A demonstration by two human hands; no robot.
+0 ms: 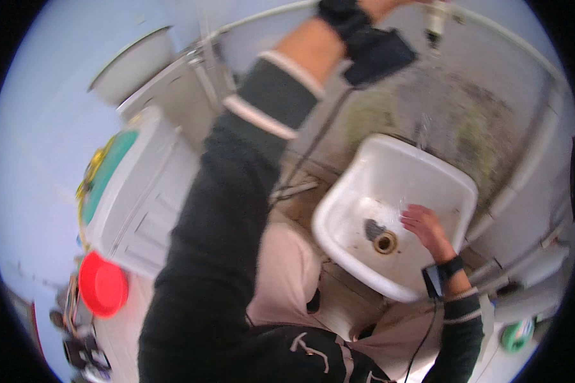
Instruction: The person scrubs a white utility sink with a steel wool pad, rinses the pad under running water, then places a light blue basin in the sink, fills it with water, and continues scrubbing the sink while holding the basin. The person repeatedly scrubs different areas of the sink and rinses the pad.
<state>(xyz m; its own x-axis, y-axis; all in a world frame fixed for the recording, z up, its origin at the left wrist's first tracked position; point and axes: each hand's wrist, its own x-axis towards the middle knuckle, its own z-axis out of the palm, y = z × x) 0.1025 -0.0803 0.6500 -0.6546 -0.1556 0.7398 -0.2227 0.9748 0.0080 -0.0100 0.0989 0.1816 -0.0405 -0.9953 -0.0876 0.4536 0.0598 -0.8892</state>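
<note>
A white ceramic sink (330, 239) stands before me, with brownish stains, a brass-coloured drain ring (385, 242) and a dark grey patch (374, 229) beside the drain. Inside the basin, my right hand (421, 227) hangs bare with its fingers stretched out. Thin water falls near those fingertips from the tap (436, 21) on the wall. My left hand (381, 7) reaches up to the tap and is mostly cut off by the top edge, so its grip is hidden. Both wrists wear black straps with small dark devices.
A white washing machine (148, 215) stands at left, with a green and yellow item (110, 172) on top. Below it is a red plastic basin (103, 285). A large pale basin (134, 64) sits farther back. Dark cables run from the wrist devices. A green round object (517, 335) lies lower right.
</note>
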